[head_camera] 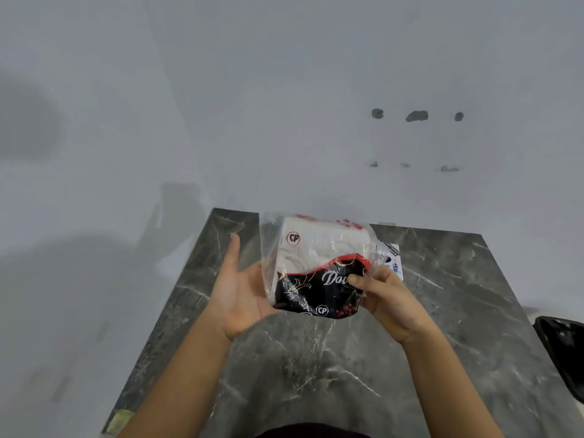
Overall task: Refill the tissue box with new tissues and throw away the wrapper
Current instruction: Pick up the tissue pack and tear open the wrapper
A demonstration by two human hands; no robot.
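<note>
A pack of white tissues (319,248) in a clear plastic wrapper with a black and red printed lower part (313,295) is held up above the dark marble table (316,368). My right hand (388,298) grips the wrapper's right side, thumb pressed on the black print. My left hand (240,295) is spread, palm up, touching the pack's left lower edge with its fingers apart. A white box or card with printed marks (393,257) shows just behind the pack at the right; most of it is hidden.
The marble table stands against a plain white wall (284,121) with a few small holes. A black bin with a liner (565,352) sits off the table's right edge. White floor lies to the left of the table.
</note>
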